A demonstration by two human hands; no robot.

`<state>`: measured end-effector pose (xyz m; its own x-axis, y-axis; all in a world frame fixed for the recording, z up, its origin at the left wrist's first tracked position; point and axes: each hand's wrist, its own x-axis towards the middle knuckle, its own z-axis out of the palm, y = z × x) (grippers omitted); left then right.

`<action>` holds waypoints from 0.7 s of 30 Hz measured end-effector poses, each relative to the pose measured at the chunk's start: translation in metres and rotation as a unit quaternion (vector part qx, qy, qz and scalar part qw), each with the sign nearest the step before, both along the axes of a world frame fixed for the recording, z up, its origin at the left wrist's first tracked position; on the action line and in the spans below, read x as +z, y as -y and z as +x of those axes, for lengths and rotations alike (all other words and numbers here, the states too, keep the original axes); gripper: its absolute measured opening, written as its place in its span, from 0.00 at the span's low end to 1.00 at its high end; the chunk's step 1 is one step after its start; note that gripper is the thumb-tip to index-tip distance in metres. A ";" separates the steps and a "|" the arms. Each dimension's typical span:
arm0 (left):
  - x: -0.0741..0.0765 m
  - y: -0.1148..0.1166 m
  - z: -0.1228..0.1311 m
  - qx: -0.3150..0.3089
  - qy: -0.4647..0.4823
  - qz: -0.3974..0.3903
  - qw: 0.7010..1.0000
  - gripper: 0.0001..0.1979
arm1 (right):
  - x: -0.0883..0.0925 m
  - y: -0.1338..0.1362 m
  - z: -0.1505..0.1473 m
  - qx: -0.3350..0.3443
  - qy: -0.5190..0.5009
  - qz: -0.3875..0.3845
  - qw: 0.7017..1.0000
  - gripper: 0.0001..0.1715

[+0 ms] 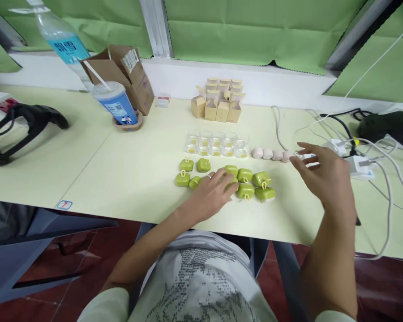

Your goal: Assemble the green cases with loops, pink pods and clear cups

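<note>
Several glossy green pieces with small cream loops (245,191) lie in two rough rows on the pale table. Over the middle of these rows rests my left hand (215,190), fingers bent and apart, touching or just above a green piece that it partly covers. My right hand (325,174) is raised at the right end of a short row of pale pink pieces (267,153), its thumb and fingers apart with nothing visible between them. Behind the green pieces stand clear cups with yellow spots (216,144) in two rows.
Small open cardboard boxes (222,110) stand near the wall. A blue cup with a straw (119,106), a brown carton (137,85) and a large bottle (65,44) are at the back left. White cables and chargers (359,167) spread over the right side.
</note>
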<state>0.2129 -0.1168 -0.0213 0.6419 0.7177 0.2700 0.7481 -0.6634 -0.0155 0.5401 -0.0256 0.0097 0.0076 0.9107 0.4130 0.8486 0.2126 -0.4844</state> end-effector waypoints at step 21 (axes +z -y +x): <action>0.032 -0.002 -0.033 0.032 0.534 -0.267 0.801 0.18 | -0.020 0.071 -0.133 0.339 -0.018 0.211 0.917 0.33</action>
